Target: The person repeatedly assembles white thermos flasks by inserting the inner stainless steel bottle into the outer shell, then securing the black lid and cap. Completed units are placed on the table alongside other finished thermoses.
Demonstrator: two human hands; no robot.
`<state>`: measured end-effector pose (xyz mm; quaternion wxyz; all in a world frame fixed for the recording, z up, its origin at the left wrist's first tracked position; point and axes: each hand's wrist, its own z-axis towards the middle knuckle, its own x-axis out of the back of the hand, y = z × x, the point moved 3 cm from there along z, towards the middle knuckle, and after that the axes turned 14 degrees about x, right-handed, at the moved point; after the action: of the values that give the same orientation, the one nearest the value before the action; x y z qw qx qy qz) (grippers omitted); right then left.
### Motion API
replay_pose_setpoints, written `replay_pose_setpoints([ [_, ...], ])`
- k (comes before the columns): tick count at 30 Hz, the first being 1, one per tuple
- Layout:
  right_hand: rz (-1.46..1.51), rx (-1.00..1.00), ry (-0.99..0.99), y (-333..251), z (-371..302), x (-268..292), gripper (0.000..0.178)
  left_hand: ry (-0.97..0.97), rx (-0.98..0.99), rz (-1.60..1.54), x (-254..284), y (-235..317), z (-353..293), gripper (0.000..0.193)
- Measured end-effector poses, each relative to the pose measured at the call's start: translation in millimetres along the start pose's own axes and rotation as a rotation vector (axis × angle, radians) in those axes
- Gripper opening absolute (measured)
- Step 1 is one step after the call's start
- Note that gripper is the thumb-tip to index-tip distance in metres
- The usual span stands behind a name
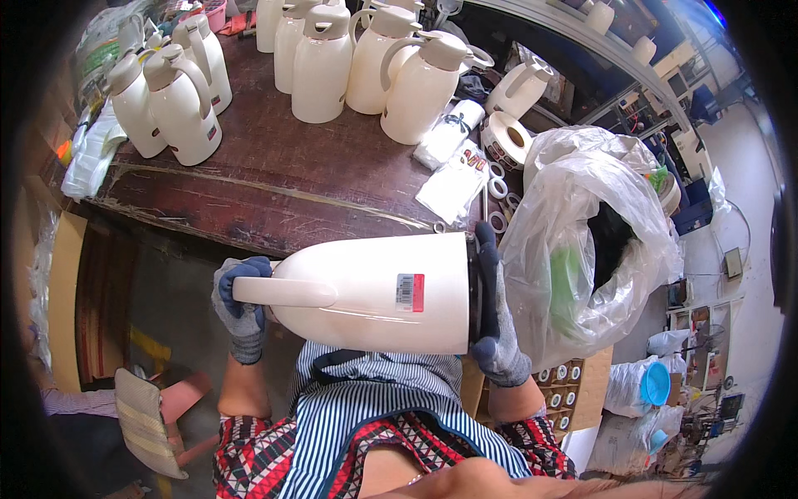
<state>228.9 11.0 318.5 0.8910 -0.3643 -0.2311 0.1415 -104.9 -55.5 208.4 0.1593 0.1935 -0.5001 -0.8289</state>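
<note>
A white vacuum jug (pixel 374 291) lies sideways in the air between my gloved hands, in front of the apron. Its handle faces me, and a red and white barcode label is stuck on its side. My left hand (pixel 241 301) is closed round the top end beside the handle, hiding the lid. Against the dark base (pixel 475 291) at the other end presses my right hand (pixel 497 316), its fingers stretched up along the rim. Both hands carry the jug just off the near edge of the table.
On the dark wooden table (pixel 274 179) stand several more white jugs (pixel 320 71). A label roll (pixel 507 137), small tape rolls and white packets lie at its right. Beside it bulges a clear plastic bag (pixel 540 274); a divided carton (pixel 561 391) sits below. Another person's arm shows lower left.
</note>
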Motion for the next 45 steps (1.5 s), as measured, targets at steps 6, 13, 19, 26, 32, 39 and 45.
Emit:
replay_pose_setpoints([
  [6, -0.256, 0.267, -0.135, -12, -7, 3, 0.077, -0.039, 0.385, 0.120, 7, -25, 8, 0.025],
  [13, 0.388, -0.544, 0.364, 26, -20, 4, 0.080, -0.087, 0.174, 0.285, -41, 21, 2, 0.015],
  [19, -0.089, -0.259, 0.156, 29, -60, 31, 0.094, -0.202, 0.244, 0.292, -16, 36, 34, 0.029],
  [26, 0.676, -0.669, 0.324, 103, -109, 21, 0.089, -0.287, -0.582, 0.684, -63, 82, 10, 0.020],
  [32, 0.496, -0.381, 0.582, 67, -81, 12, 0.087, -0.189, -0.159, 0.522, -67, 85, 19, 0.014],
  [39, -0.023, -0.065, 0.410, 37, -88, 20, 0.078, -0.253, 0.100, 0.399, -64, 76, 21, 0.021],
  [45, 0.508, -0.257, 0.127, 82, -126, 27, 0.077, -0.285, -0.256, 0.627, -81, 104, 11, 0.021],
])
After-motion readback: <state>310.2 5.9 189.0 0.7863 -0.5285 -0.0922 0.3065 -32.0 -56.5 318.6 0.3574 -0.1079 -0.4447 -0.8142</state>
